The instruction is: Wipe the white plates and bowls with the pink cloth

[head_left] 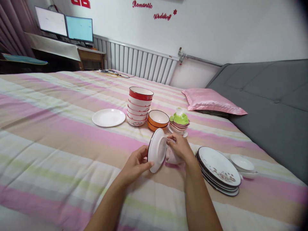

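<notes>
My left hand grips a white plate with a dark rim, tilted nearly upright with its underside facing right. Close beside it, my right hand pinches a pale pink cloth at the plate's right side. Behind the plate stand two nested orange bowls and a tall stack of white bowls topped by a red-banded one. A pile of small pink dishes with a green leaf-shaped one on top sits beyond my right hand.
On the striped bed, a white oval plate lies left of the bowls. Stacked patterned plates and small white dishes are at the right. Farther back are a pink pillow, cables and a grey headboard.
</notes>
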Tool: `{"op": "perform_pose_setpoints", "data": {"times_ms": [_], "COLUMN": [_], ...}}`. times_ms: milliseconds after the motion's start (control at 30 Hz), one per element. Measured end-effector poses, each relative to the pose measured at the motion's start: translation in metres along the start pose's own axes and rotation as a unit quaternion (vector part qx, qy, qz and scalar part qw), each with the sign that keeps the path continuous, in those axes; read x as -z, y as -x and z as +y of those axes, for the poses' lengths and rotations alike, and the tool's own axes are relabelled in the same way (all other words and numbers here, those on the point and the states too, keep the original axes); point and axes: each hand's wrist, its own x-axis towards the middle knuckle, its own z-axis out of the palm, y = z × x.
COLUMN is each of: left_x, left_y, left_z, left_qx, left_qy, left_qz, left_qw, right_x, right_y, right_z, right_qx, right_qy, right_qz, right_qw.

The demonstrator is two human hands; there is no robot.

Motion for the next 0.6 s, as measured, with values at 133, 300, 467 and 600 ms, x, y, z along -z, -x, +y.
{"op": "perform_pose_setpoints", "data": {"times_ms": [133,300,467,600], "left_x": [0.000,0.000,-0.001,0.000], "left_y": [0.000,-0.001,-0.002,-0.003], "left_z": [0.001,0.001,-0.002,-0.004], "left_qx": [-0.001,-0.008,0.006,0.031], "left_qy": [-0.001,0.007,0.044,0.067], "left_qz": [0.027,0.066,0.123,0.193], "left_qw": [1.000,0.998,0.991,0.978], "right_x": [-0.001,-0.005,-0.006,-0.005], "right_y": [0.000,0.001,0.003,0.006], "right_z": [0.001,0.003,-0.001,-0.008], "right_qx": [-0.009,-0.012,-0.014,-0.017], "right_qy": [0.045,0.092,0.125,0.130], "right_qz": [-0.039,-0.097,-0.152,-0.184], "right_qw": [0.998,0.991,0.980,0.974]}}
